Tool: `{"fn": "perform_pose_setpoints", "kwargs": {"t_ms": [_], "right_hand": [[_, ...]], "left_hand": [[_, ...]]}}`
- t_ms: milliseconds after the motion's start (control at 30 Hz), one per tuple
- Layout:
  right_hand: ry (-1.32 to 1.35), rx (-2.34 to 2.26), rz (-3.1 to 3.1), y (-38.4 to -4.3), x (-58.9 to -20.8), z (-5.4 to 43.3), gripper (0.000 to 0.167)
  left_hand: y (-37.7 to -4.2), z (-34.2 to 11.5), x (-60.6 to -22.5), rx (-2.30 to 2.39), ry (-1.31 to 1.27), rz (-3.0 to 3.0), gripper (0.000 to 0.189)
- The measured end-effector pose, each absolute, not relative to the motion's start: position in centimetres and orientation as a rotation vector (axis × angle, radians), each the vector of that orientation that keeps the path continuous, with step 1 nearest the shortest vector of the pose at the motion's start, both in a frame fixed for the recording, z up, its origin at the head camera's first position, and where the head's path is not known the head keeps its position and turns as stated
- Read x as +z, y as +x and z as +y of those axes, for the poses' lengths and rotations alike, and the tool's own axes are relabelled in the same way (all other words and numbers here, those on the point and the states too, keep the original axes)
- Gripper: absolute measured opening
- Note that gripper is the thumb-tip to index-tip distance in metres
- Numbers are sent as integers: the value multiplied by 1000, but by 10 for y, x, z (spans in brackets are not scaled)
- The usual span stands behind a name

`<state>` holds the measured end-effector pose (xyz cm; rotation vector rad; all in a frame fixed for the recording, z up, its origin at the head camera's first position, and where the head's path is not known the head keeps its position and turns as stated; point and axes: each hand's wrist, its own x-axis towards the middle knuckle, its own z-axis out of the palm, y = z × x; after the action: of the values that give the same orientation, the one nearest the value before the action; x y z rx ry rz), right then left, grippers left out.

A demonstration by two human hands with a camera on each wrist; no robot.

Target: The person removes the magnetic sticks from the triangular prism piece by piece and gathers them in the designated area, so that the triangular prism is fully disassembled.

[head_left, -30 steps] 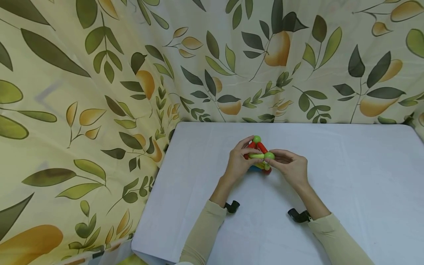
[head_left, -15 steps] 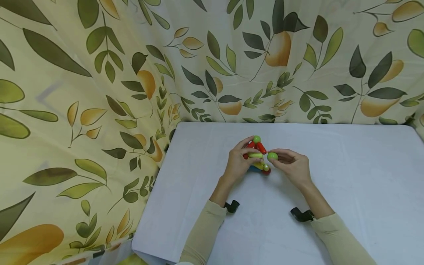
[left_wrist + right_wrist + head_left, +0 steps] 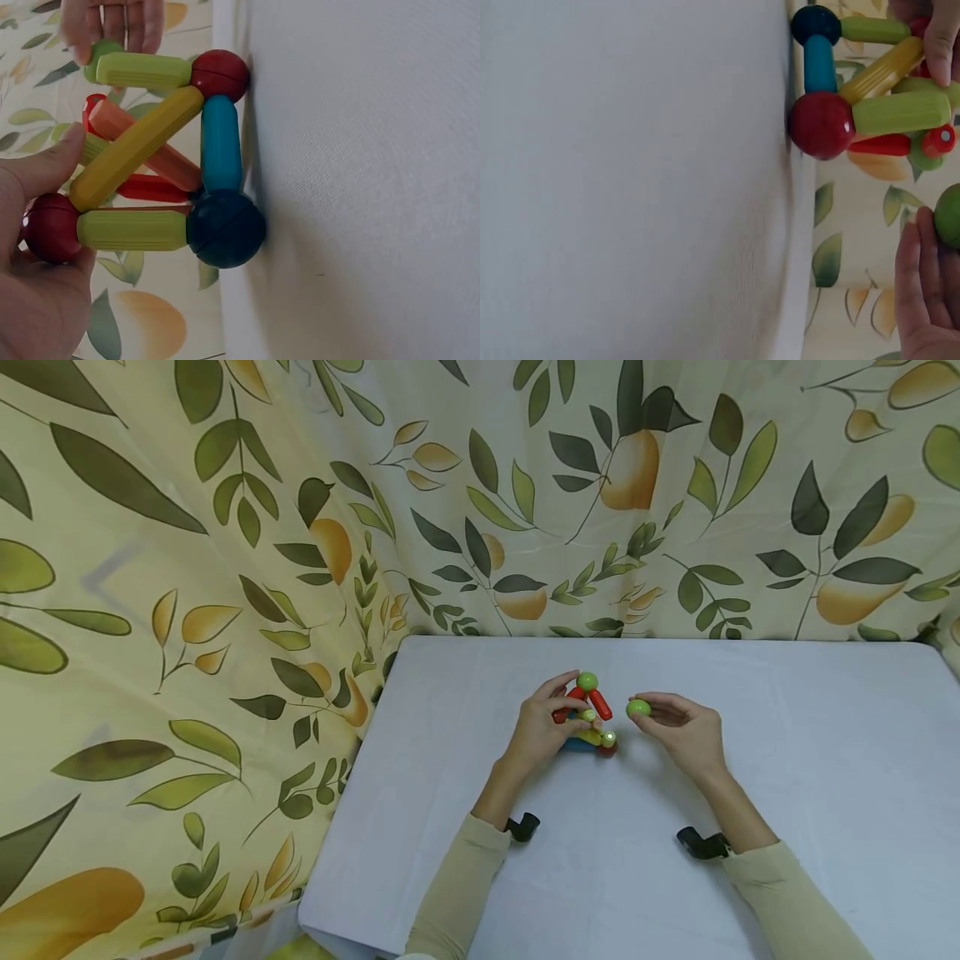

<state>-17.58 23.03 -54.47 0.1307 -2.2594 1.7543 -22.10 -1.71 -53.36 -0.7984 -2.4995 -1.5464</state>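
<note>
In the head view, the left hand (image 3: pixel 536 724) grips the left side of a frame of rods and balls (image 3: pixel 589 716), which stands near the far edge of the white table (image 3: pixel 810 760). A green top ball (image 3: pixel 587 681) caps the frame, with 2 red rods (image 3: pixel 602 705) slanting down from it. To the right, well apart from the left hand, the right hand (image 3: pixel 686 735) pinches a loose green ball (image 3: pixel 638 708) between thumb and fingertips; a gap separates that ball from the frame. Patterned fabric (image 3: pixel 480 485) hangs behind the table.

In the left wrist view, the left thumb and fingers close around the frame beside a red ball (image 3: pixel 52 227). A yellow-green rod (image 3: pixel 133 230) links this ball to a dark blue ball (image 3: pixel 226 229), and a teal rod (image 3: pixel 221 142) joins the dark blue ball to another red ball.

In the right wrist view, the loose green ball is partly cut off by the border, against the right hand's fingers. A red rod's end (image 3: pixel 946 136) shows a small pale disc.
</note>
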Motion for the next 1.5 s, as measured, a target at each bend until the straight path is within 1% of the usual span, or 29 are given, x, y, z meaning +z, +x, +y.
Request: {"fn": "perform_pose_setpoints", "kwargs": {"t_ms": [300,600,900,1067,1233,1500], "right_hand": [[-99,1413,-2322,-182,-541,252,32],[-189,1090,-2568,-195,-546,286,34],[-179,965,-2724,-216,-553,309,38],[-212,924,-2793,-224,-553,317,39],[-248,914,-2836,-228,-550,318,40],[-227,902,-2864,-228,-548,319,43]], "left_hand": [[-219,-20,-527,-1397,-927,-2470,17],[-215,-21,-521,-1358,-916,-2521,20],[-215,-23,-520,-1347,-867,-2575,20],[-216,-23,-518,-1323,-894,-2571,20],[-216,-22,-517,-1255,-963,-2558,22],[-211,-23,-513,-1176,-941,-2611,29]]}}
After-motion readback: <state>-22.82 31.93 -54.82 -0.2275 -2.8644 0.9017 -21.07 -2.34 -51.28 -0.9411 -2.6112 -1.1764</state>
